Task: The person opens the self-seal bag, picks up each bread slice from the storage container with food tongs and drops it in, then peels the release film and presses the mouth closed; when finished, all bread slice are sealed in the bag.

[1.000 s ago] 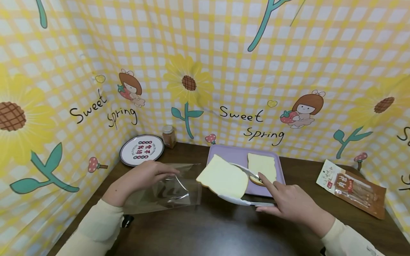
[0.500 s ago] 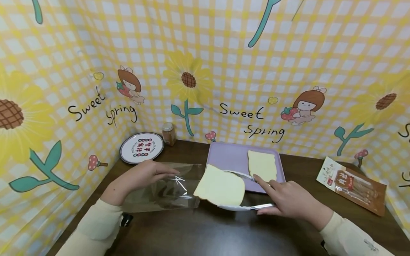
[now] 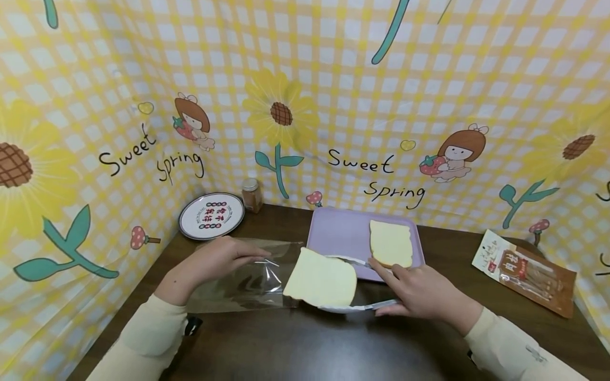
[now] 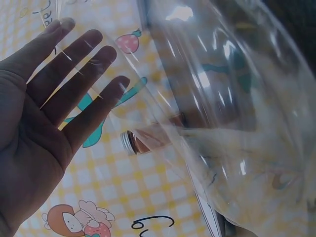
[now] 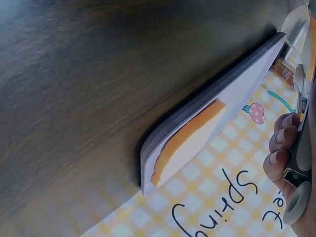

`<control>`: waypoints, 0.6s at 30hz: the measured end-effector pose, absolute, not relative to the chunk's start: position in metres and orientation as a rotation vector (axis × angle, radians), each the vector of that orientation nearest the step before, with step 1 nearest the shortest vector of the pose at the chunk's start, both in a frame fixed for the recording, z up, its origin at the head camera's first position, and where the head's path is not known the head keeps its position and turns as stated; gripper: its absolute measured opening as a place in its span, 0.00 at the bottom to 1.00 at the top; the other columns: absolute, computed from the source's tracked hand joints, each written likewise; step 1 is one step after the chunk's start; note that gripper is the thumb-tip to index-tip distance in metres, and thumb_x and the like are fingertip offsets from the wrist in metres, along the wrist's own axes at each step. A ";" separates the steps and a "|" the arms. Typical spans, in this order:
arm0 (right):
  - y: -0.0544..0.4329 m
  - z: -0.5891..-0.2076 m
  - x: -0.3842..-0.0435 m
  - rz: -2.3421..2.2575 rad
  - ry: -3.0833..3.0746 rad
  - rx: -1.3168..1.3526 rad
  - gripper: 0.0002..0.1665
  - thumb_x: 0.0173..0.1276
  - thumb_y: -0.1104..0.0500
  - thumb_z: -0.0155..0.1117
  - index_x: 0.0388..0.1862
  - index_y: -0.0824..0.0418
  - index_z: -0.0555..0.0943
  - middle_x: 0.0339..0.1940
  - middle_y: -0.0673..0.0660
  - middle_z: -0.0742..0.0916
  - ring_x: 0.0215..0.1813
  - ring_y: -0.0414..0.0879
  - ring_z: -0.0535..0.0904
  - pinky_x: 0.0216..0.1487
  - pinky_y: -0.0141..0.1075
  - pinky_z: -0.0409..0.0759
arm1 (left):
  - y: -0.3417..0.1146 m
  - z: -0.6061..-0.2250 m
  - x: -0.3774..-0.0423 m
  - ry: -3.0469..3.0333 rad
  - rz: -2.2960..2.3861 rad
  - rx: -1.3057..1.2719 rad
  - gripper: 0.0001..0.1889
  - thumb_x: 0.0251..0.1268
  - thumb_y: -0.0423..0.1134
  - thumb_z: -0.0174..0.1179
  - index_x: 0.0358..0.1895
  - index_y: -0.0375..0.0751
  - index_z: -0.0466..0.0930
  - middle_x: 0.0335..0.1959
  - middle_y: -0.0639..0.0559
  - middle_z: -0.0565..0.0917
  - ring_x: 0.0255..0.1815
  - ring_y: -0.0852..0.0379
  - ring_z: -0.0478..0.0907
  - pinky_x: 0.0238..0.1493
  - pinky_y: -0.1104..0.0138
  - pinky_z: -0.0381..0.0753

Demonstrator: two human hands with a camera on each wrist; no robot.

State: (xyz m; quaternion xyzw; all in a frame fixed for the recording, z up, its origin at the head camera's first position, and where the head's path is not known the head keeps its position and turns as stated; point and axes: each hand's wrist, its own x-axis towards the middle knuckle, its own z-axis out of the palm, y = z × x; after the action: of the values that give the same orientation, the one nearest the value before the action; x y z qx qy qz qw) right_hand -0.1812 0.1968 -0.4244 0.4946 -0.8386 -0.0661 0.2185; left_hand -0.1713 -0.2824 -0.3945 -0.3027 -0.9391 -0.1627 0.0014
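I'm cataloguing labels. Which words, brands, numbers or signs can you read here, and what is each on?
"Sweet Spring": patterned cloth, twice in full in the head view, cut off at the right edge.
Plate: red characters, too blurred to quote surely.
Packet: printed characters, too small to quote surely.
Jar: nothing legible.
Right sleeve: a mark, too blurred.
Clear bag, tongs, tray: no readable text.

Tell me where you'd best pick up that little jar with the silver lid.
The jar is probably best gripped around its upright body, just below the silver lid, coming from the right: the plate crowds its left and the patterned cloth stands close behind, while its right side is free.
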 end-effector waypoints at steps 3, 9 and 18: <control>0.193 -0.425 -0.184 -0.173 -2.342 1.381 0.59 0.70 0.15 0.49 0.81 0.59 0.71 0.27 0.48 0.81 0.16 0.36 0.59 0.18 0.32 0.68 | -0.281 -0.394 -0.171 -2.959 -0.516 -0.931 0.15 0.82 0.42 0.60 0.63 0.62 0.89 0.59 0.63 0.91 0.60 0.58 0.90 0.62 0.55 0.89; 0.187 -0.426 -0.187 -0.201 -2.317 1.396 0.59 0.70 0.15 0.49 0.80 0.58 0.71 0.29 0.49 0.83 0.16 0.38 0.60 0.18 0.33 0.70 | -0.278 -0.392 -0.170 -2.956 -0.516 -0.924 0.14 0.81 0.45 0.61 0.62 0.61 0.89 0.58 0.63 0.91 0.59 0.59 0.90 0.61 0.55 0.90; 0.183 -0.423 -0.192 -0.227 -2.319 1.424 0.60 0.69 0.15 0.52 0.81 0.58 0.70 0.28 0.49 0.82 0.14 0.38 0.61 0.17 0.34 0.71 | -0.275 -0.391 -0.169 -2.956 -0.537 -0.958 0.14 0.80 0.43 0.62 0.61 0.61 0.90 0.59 0.64 0.91 0.60 0.60 0.90 0.61 0.56 0.90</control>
State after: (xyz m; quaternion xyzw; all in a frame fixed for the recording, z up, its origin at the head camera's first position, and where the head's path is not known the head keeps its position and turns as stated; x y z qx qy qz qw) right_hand -0.1921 0.1832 -0.4230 0.5107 -0.8312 -0.0813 0.2040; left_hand -0.1694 -0.2753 -0.3910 -0.3039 -0.9374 -0.1702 -0.0060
